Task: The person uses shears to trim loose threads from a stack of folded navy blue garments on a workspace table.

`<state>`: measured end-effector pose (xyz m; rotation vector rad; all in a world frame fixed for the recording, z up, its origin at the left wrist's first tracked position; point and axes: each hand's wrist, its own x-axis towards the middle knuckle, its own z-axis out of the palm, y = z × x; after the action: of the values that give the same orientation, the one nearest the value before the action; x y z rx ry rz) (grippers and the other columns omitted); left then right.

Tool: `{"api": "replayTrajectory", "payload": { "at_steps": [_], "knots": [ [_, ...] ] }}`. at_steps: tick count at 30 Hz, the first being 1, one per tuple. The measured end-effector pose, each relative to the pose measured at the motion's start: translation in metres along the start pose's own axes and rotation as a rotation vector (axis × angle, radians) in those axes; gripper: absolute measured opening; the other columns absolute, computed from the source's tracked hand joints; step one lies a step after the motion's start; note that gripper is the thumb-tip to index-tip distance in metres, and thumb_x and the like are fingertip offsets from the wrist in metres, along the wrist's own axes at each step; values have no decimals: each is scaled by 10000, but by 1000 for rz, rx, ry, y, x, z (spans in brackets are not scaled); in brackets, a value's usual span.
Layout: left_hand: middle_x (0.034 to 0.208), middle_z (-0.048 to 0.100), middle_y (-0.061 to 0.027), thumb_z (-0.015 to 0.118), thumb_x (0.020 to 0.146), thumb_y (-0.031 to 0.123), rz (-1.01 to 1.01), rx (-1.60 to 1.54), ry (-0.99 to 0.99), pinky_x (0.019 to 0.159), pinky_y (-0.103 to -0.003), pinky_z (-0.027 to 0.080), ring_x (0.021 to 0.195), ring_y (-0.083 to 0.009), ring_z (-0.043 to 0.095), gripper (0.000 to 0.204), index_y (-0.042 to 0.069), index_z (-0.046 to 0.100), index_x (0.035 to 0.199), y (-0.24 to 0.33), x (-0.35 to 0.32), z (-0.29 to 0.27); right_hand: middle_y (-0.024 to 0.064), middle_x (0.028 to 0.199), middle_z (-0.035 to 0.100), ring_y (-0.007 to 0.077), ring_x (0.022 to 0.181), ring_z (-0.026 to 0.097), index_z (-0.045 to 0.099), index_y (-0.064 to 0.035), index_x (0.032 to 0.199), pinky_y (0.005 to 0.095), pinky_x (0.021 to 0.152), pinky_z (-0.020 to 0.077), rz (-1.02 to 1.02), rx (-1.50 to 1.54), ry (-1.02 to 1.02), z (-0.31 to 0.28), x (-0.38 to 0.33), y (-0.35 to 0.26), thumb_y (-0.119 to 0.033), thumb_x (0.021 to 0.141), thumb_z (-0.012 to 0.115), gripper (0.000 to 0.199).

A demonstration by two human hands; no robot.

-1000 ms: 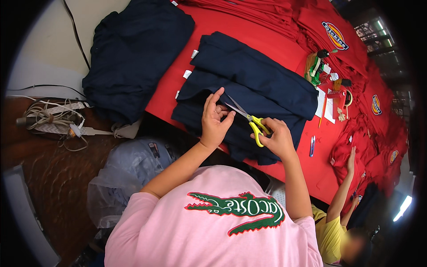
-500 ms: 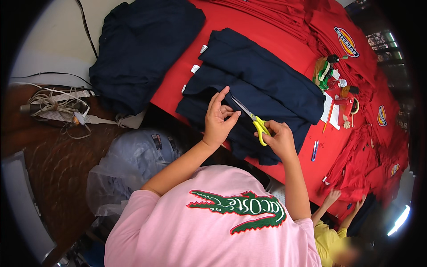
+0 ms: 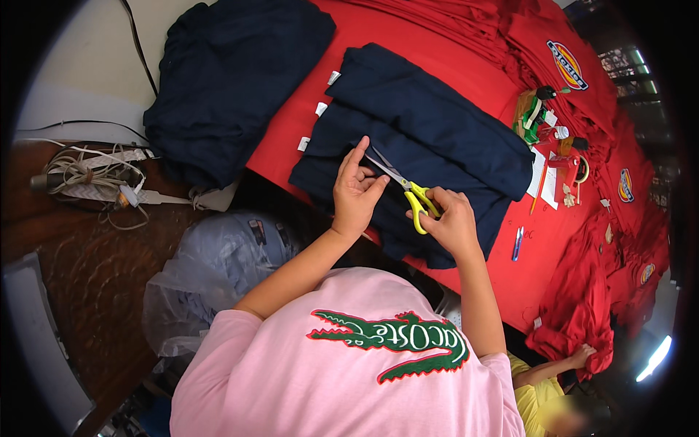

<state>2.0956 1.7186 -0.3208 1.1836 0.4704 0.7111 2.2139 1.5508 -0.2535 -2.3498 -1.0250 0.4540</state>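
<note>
My right hand point(image 3: 453, 220) grips a pair of scissors point(image 3: 418, 204) by its yellow-green handles. The blades are parted and point up and left, their tips beside my left fingers. My left hand point(image 3: 356, 188) has its index finger stretched upward and its thumb held apart; the other fingers are partly bent. I cannot see anything held in it. Both hands hover over folded navy cloth point(image 3: 429, 120), whose left edge shows several white tags point(image 3: 321, 108). Any thread between the blades is too small to make out.
A second navy pile point(image 3: 233, 80) lies at far left. Red garments point(image 3: 568, 146) cover the right side. Bottles and a green tape dispenser point(image 3: 530, 124), a pencil point(image 3: 539, 178) and a blue tool point(image 3: 518, 244) lie on the red tabletop point(image 3: 291, 135). A co-worker's hand point(image 3: 580, 357) grips red cloth.
My right hand and the scissors have shifted slightly left, and the blades have spread apart. My left hand has moved a little. The co-worker has pulled red cloth toward the near edge.
</note>
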Motion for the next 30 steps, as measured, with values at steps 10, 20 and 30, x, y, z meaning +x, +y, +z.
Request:
{"api": "replayTrajectory", "payload": {
  "at_steps": [10, 20, 30],
  "knots": [
    [1434, 532, -65, 707, 915, -150, -22, 79, 63, 880, -220, 581, 959, -79, 588, 761, 66, 473, 1607, -15, 0, -14, 75, 751, 713, 280, 746, 558, 740, -41, 935, 406, 785, 486, 166, 52, -85, 12, -5, 9, -268, 798, 884, 302],
    [1297, 635, -80, 641, 936, -182, -26, -61, -6, 962, -261, 572, 1100, -121, 657, 861, 54, 289, 1685, 5, 4, -12, 74, 695, 647, 255, 647, 581, 733, -27, 925, 377, 818, 454, 13, 63, -58, 11, 14, -11, -336, 782, 897, 378],
    [1359, 597, -64, 696, 952, -123, -12, 71, 106, 899, -207, 534, 1097, -78, 617, 728, 45, 450, 1616, -5, 12, -23, 53, 628, 613, 200, 543, 470, 747, -16, 926, 356, 734, 437, 63, 166, -70, 34, 9, 18, -276, 801, 914, 334]
  ]
}}
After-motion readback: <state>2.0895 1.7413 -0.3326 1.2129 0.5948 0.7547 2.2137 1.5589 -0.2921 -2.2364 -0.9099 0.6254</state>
